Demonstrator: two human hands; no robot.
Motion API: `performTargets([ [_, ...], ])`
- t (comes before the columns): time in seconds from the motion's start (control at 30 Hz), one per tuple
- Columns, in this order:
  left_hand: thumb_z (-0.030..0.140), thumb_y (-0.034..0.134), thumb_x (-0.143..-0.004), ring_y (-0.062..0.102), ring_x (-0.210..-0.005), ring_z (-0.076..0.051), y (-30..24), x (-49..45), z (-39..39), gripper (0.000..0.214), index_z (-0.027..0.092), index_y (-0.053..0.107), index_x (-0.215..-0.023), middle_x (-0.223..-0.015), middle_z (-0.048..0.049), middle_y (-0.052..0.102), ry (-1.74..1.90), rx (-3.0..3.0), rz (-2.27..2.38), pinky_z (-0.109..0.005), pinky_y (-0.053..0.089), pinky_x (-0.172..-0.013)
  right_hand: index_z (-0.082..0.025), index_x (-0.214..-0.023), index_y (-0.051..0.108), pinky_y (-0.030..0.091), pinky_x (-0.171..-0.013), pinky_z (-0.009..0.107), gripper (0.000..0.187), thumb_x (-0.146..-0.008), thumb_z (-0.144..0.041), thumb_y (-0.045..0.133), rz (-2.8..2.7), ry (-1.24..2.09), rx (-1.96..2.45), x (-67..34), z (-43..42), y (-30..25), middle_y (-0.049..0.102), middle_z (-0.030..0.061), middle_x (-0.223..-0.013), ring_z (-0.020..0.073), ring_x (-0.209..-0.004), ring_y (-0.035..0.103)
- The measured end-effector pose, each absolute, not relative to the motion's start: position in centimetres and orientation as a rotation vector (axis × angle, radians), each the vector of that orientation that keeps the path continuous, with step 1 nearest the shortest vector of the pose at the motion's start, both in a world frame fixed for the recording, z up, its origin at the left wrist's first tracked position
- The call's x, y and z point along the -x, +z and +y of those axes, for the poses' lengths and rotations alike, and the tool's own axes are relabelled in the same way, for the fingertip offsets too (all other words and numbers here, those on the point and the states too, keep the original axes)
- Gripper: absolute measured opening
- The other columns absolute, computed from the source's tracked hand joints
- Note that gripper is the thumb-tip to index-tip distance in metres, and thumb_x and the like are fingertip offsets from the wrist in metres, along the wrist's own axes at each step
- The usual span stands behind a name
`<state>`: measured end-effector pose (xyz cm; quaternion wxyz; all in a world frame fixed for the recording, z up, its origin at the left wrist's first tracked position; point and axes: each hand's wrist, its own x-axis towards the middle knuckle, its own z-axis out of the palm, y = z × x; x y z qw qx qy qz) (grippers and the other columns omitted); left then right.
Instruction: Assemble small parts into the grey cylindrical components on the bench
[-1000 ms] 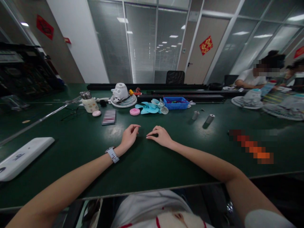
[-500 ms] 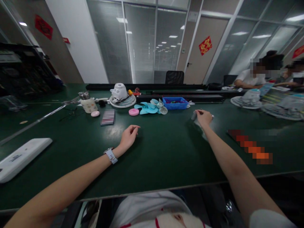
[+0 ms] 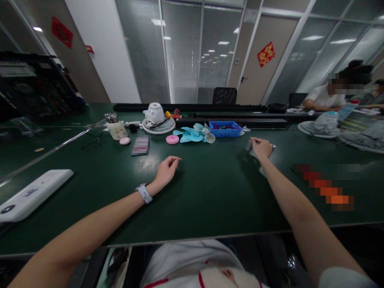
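By right hand [image 3: 262,148], two cylinders [image 3: 248,145]

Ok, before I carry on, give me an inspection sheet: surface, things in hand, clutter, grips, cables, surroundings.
Surface: green tabletop, glare patches.
Things in hand: near cylinder, metallic, at the right hand's fingertips; second cylinder mostly hidden behind that hand.
Clutter: white fan part, blue fan blades, blue tray, pink disc, bottle, white device.
Grips: left hand loosely curled, nothing seen in it; right grip may or may not hold the near cylinder.
Cables: thin dark item near the bottle, cannot tell if cable.
Surroundings: person at far right, black chair, door.
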<state>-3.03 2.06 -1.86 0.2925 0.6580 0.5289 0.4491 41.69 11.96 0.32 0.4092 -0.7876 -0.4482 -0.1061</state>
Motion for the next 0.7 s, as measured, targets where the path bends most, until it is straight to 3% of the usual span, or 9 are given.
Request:
performTargets([
  [0.13, 0.039, 0.052, -0.088, 0.061, -0.069, -0.017, -2.0, 3.1, 2.1, 0.032, 0.018, 0.069, -0.104, -0.075, -0.0013, 0.063, 1.204, -1.75, 1.406, -0.028, 0.045, -0.063, -0.018, -0.109, 0.077, 0.049, -0.08, 0.042, 0.043, -0.087, -0.045, 0.052, -1.151, -0.284, 1.923, -41.5, 11.8, -0.6, 0.074, 0.0165, -0.097, 0.03, -0.087, 0.065],
  [0.3, 0.039, 0.05, -0.088, 0.059, -0.064, -0.016, -1.9, 3.0, 2.2, 0.033, 0.017, 0.068, -0.106, -0.072, -0.0004, 0.062, 1.227, -1.711, 1.428, -0.027, 0.044, -0.06, -0.015, -0.126, 0.066, 0.05, -0.086, 0.04, 0.06, -0.076, -0.048, 0.069, -1.171, -0.1, 1.898, -41.9, 12.0, -2.2, 0.073, 0.0145, -0.106, 0.0274, -0.093, 0.067],
  [0.47, 0.039, 0.049, -0.089, 0.058, -0.063, -0.015, -1.9, 3.0, 2.2, 0.034, 0.017, 0.068, -0.107, -0.072, 0.0001, 0.06, 1.26, -1.691, 1.44, -0.026, 0.044, -0.06, -0.012, -0.108, 0.073, 0.05, -0.083, 0.04, 0.048, -0.076, -0.047, 0.07, -1.143, -0.031, 1.941, -42.1, 12.0, -2.0, 0.075, 0.0159, -0.098, 0.0298, -0.092, 0.068],
  [0.6, 0.043, 0.051, -0.09, 0.059, -0.066, -0.016, -1.5, 2.9, 1.9, 0.036, 0.017, 0.067, -0.109, -0.074, -0.0007, 0.061, 1.253, -1.706, 1.415, -0.027, 0.044, -0.062, -0.013, -0.109, 0.072, 0.052, -0.081, 0.039, 0.049, -0.075, -0.049, 0.07, -1.216, -0.04, 1.744, -38.6, 11.2, -0.7, 0.075, 0.0142, -0.095, 0.0278, -0.086, 0.07],
  [0.7, 0.046, 0.055, -0.089, 0.058, -0.072, -0.016, -0.6, 2.5, 1.2, 0.039, 0.018, 0.065, -0.114, -0.079, -0.0009, 0.062, 1.215, -1.798, 1.344, -0.027, 0.044, -0.065, -0.014, -0.107, 0.071, 0.054, -0.076, 0.036, 0.051, -0.074, -0.053, 0.071, -1.438, 0.199, 1.472, -32.6, 9.3, 0.1, 0.075, 0.0127, -0.094, 0.0245, -0.081, 0.07],
])
